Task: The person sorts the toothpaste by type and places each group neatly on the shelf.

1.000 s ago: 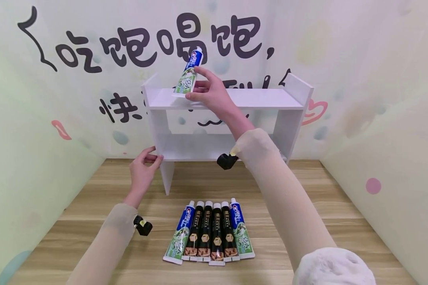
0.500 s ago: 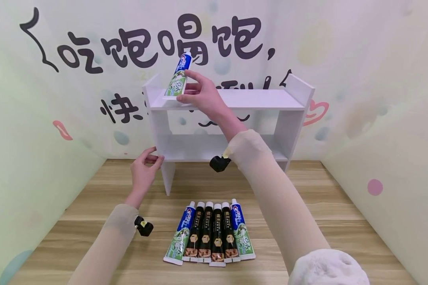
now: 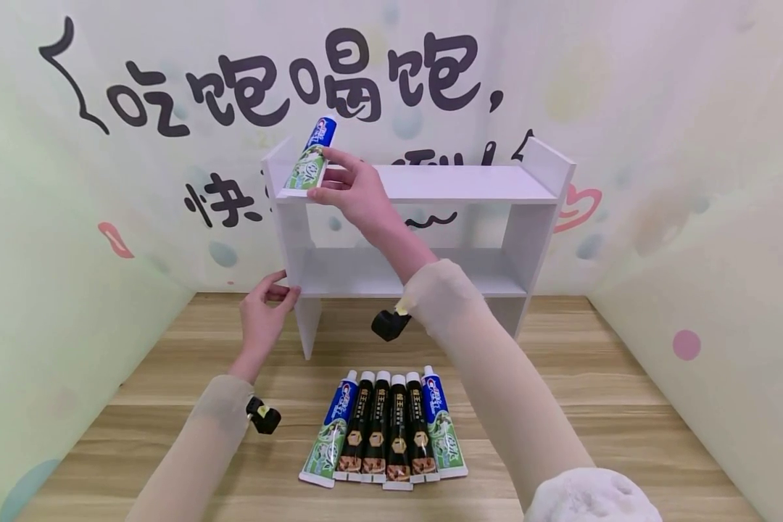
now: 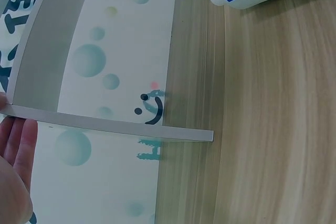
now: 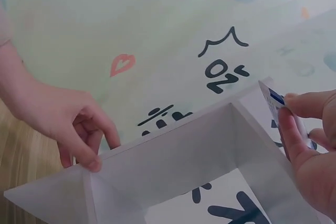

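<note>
I had the right grip (image 3: 359, 194) pinching a blue-and-green toothpaste tube (image 3: 309, 162), thumb low at its white flat end and a finger higher along its edge. The tube stood at a slant at the left end of the shelf's (image 3: 463, 183) top board, blue part uppermost and leaning right. From the head view I could not tell whether its flat end touched the board. The right wrist view showed the tube nearly edge-on.

My left grip (image 3: 264, 312) was clasped on the shelf's left side panel (image 3: 293, 250), around the height of the lower board (image 3: 404, 272). The thumb lay at the front edge, with fingers reaching toward the back.

In front of the shelf, on the wooden counter (image 3: 594, 377), six more tubes lay side by side, caps pointing toward the shelf. Four black tubes (image 3: 377, 428) made up the middle of the row, with a left blue-and-green tube (image 3: 330, 435) and a right blue-and-green tube (image 3: 445, 428) at its ends. Both sleeves (image 3: 509, 370) were pale, with a small black camera (image 3: 263, 416) at each wrist. Behind the shelf, I saw large dark lettering (image 3: 433, 69) on the pale wall (image 3: 548, 43).
</note>
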`<state>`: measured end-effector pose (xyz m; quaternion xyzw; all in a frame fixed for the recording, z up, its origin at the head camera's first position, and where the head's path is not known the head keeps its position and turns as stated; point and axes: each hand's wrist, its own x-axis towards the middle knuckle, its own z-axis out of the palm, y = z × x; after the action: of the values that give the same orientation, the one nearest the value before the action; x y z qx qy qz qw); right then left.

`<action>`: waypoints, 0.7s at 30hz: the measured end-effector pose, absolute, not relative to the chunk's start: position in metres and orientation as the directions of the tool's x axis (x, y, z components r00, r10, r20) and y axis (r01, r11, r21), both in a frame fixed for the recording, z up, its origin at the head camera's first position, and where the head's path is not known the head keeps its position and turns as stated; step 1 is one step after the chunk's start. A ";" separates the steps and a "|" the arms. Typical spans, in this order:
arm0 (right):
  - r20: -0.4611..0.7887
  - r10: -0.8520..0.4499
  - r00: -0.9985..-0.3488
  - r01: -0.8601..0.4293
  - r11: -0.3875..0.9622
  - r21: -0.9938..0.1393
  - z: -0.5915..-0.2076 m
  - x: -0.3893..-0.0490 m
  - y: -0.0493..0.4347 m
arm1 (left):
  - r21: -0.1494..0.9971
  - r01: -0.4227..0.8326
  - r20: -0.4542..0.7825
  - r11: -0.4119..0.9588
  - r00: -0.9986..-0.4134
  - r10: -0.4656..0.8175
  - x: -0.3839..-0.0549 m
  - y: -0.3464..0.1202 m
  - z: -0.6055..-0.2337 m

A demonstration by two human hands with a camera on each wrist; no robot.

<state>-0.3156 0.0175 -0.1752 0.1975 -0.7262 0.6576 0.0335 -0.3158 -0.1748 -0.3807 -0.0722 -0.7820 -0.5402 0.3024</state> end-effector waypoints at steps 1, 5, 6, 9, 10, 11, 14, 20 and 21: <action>0.322 -0.230 -0.918 -0.344 0.060 -0.937 -0.177 -0.315 0.016 | 0.801 0.440 0.552 0.406 -0.806 -0.214 -0.316 -0.175 -0.381; 0.375 -0.194 -0.906 -0.395 0.076 -0.915 -0.183 -0.312 0.011 | 0.799 0.442 0.555 0.408 -0.803 -0.216 -0.315 -0.174 -0.380; 0.385 -0.188 -0.904 -0.404 0.079 -0.911 -0.183 -0.312 0.011 | 0.798 0.441 0.555 0.410 -0.803 -0.216 -0.315 -0.174 -0.380; 0.399 -0.170 -0.901 -0.418 0.094 -0.904 -0.184 -0.312 0.009 | 0.796 0.438 0.556 0.417 -0.802 -0.218 -0.315 -0.173 -0.379; 0.400 -0.164 -0.902 -0.419 0.107 -0.902 -0.184 -0.312 0.009 | 0.796 0.438 0.555 0.417 -0.803 -0.217 -0.314 -0.173 -0.379; 0.397 -0.159 -0.904 -0.417 0.122 -0.901 -0.184 -0.312 0.008 | 0.797 0.438 0.555 0.416 -0.803 -0.217 -0.314 -0.173 -0.379; 0.381 -0.146 -0.913 -0.403 0.174 -0.898 -0.180 -0.312 0.006 | 0.798 0.440 0.555 0.412 -0.803 -0.217 -0.315 -0.173 -0.379; 0.352 -0.139 -0.926 -0.378 0.271 -0.885 -0.174 -0.311 0.003 | 0.801 0.441 0.553 0.406 -0.804 -0.217 -0.314 -0.173 -0.379; 0.352 -0.144 -0.925 -0.379 0.285 -0.880 -0.174 -0.311 0.003 | 0.802 0.438 0.551 0.406 -0.806 -0.218 -0.314 -0.173 -0.379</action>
<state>-0.3111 0.0026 -0.1738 0.1646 -0.7952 0.5746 0.1021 -0.3138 -0.1734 -0.3794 -0.0703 -0.7816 -0.5404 0.3036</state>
